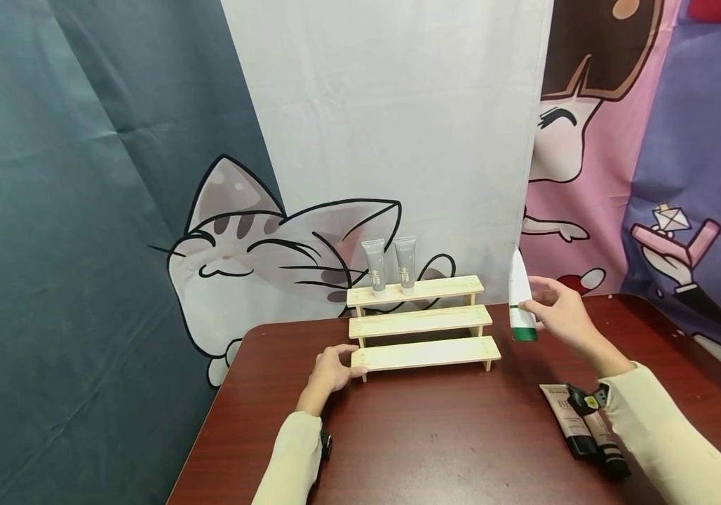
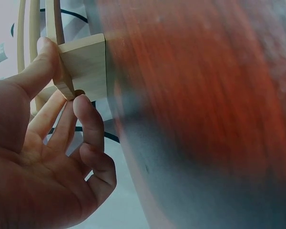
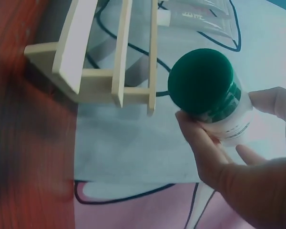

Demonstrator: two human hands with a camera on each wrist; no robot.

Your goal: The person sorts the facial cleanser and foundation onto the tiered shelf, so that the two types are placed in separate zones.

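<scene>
A glossy reddish-brown wood-grain table [image 1: 449, 435] spans the bottom centre and right. Midframe stands a pale three-step wooden rack [image 1: 420, 322], two upright grey tubes [image 1: 375, 263] [image 1: 406, 263] on its top step; lower right lie two beige black-capped tubes [image 1: 565, 417] [image 1: 603, 433].

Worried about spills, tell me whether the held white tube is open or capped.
Capped: the green cap sits on the lower end of the white tube.
</scene>
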